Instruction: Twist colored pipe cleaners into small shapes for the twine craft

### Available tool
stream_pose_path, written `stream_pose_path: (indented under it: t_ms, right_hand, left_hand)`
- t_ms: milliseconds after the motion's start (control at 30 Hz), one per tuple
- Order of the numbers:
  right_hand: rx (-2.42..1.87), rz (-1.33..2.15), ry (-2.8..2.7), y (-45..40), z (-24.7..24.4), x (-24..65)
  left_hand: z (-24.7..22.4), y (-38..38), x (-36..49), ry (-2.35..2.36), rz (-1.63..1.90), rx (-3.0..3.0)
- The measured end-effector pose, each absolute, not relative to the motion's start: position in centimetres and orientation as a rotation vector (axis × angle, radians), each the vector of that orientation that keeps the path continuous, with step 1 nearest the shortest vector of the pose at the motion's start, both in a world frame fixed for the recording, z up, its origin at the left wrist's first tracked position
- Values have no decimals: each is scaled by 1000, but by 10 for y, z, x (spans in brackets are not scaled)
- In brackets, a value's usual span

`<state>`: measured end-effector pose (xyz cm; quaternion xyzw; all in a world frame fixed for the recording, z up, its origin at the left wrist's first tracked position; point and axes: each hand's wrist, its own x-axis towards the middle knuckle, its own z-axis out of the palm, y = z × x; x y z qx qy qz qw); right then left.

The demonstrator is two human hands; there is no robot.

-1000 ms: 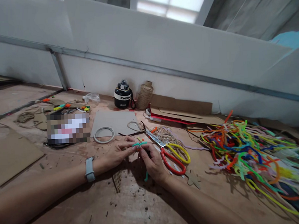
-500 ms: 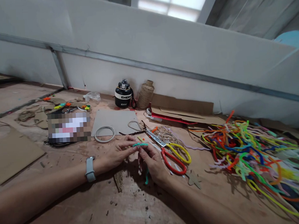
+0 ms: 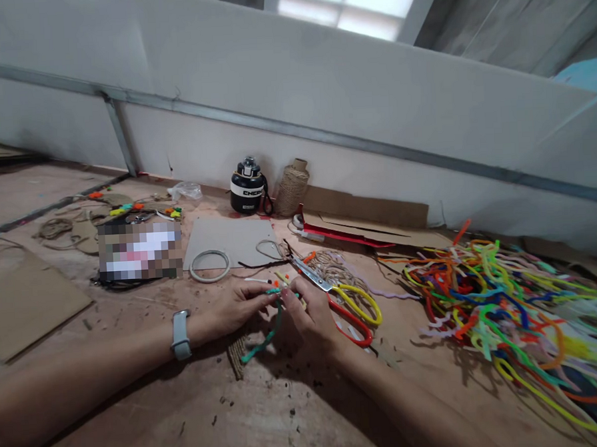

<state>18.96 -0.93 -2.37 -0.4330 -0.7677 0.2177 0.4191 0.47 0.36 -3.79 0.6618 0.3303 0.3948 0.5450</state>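
Note:
Near the middle of the view, my left hand [image 3: 237, 308] pinches a teal fuzzy stem [image 3: 267, 343] between thumb and fingers. My right hand [image 3: 310, 309] is closed on the same stem, its fingertips close to the left ones. One end of the stem hangs down to the left, over a bundle of brown cord [image 3: 235, 357]. What else lies between the fingertips is too small to tell. Scissors with one red and one yellow handle [image 3: 355, 305] lie just right of my right hand, over a heap of twine [image 3: 325, 269].
Many coloured fuzzy stems [image 3: 492, 293] are piled at the right. A ring [image 3: 209, 267] overlaps a grey board [image 3: 229, 237]. Behind stand a black bottle [image 3: 247, 193] and a twine spool [image 3: 291, 187], beside a cardboard tray [image 3: 362, 210]. Brown cardboard [image 3: 27, 304] lies left.
The hanging teal end has swung from below my right hand to the left. My right hand has turned and moved slightly up, and now covers the star-shaped piece's place partly.

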Motion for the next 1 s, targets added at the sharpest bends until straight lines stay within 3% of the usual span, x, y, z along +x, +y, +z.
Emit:
stream_pose_path:
  t_ms: [433, 1000]
  right_hand:
    - [-1121, 757, -1712, -6, -34, 183]
    - [-1103, 884, -1744, -6, -30, 185]
  left_hand:
    - [-27, 2, 5, 654, 765, 1111]
    - [-50, 9, 7, 542, 777, 1061]
